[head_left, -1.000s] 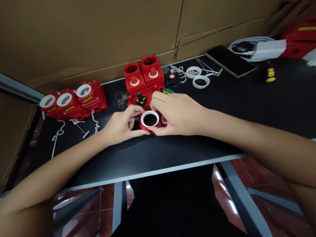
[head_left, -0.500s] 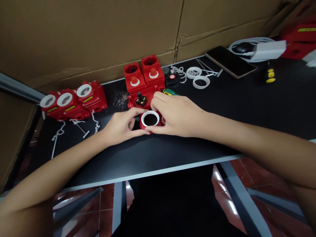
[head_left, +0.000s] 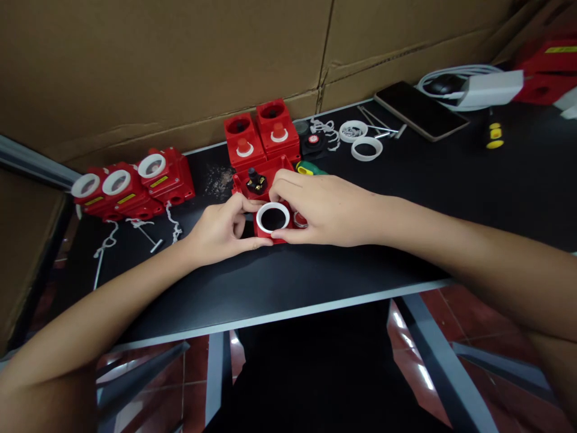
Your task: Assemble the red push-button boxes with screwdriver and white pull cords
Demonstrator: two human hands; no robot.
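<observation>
A white ring [head_left: 273,206] sits on a red housing part [head_left: 264,234] near the table's front edge. My left hand [head_left: 220,231] grips the left side of this housing between thumb and fingers. From the right, my right hand [head_left: 315,207] has its thumb and bent fingers around the ring's rim. A red button on the same part shows beneath the right hand. Just behind is an open red box [head_left: 238,183] with a black switch block [head_left: 256,181] inside. A green and yellow screwdriver handle [head_left: 311,169] lies behind the right hand.
Two red housings [head_left: 261,135] stand behind, and three red boxes with white rings [head_left: 152,165] at left, with cords and T-shaped pins. To the right are loose white rings [head_left: 366,149], a phone [head_left: 421,111], a white charger [head_left: 492,90] and a yellow-black screwdriver [head_left: 494,135]. Cardboard [head_left: 180,66] backs the table.
My right hand has shifted slightly left around the ring, uncovering more of the red button. My left hand keeps nearly the same hold.
</observation>
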